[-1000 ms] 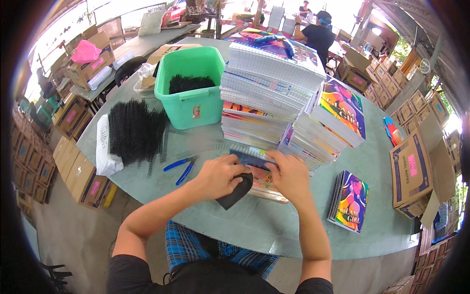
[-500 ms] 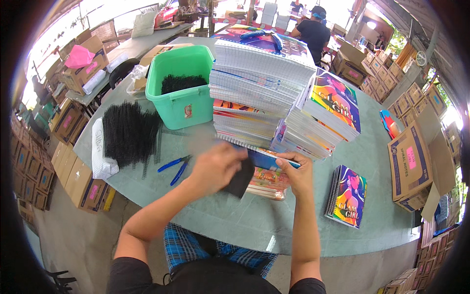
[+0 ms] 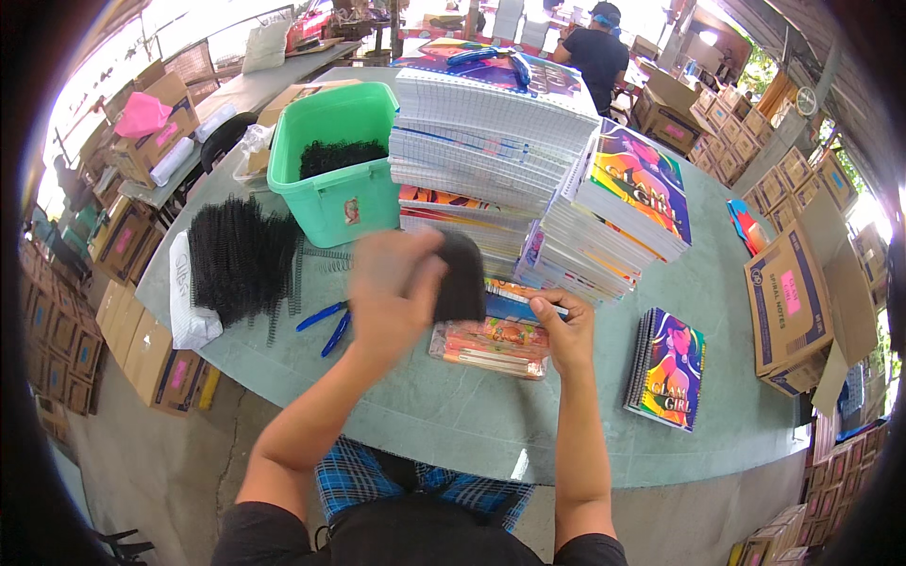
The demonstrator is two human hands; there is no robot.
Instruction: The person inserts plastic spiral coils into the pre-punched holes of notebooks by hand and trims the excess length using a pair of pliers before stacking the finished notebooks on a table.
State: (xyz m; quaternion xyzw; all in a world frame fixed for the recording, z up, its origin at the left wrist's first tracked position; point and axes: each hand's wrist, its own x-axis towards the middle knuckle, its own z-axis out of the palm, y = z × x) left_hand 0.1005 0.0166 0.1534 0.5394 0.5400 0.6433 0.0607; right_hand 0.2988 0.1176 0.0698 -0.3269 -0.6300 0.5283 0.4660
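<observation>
My left hand (image 3: 392,292) is smeared by motion above the table, with a black flat pad (image 3: 461,276) in its fingers. To its right, my right hand (image 3: 566,330) pinches a notebook (image 3: 514,307) with a blue cover, thumb on top. The left part of that notebook is behind the pad. Beneath it lies a clear-looking case or pack (image 3: 489,345) with orange and pink colours. Blue-handled pliers (image 3: 330,325) lie to the left of my left hand. On the right rests a bound notebook (image 3: 668,368) with a colourful cover and a black spiral.
Tall notebook stacks (image 3: 486,141) rise just beyond my hands, with another pair of blue pliers (image 3: 491,58) on top. A green bucket (image 3: 344,203) holds black coils; more black coils (image 3: 243,259) lie beside it. An open carton (image 3: 788,307) stands at right. A person (image 3: 595,61) is farther off.
My left hand and the black pad have moved up and away from the notebook's near edge, showing more of the pack beneath. My right hand keeps its grip on the notebook.
</observation>
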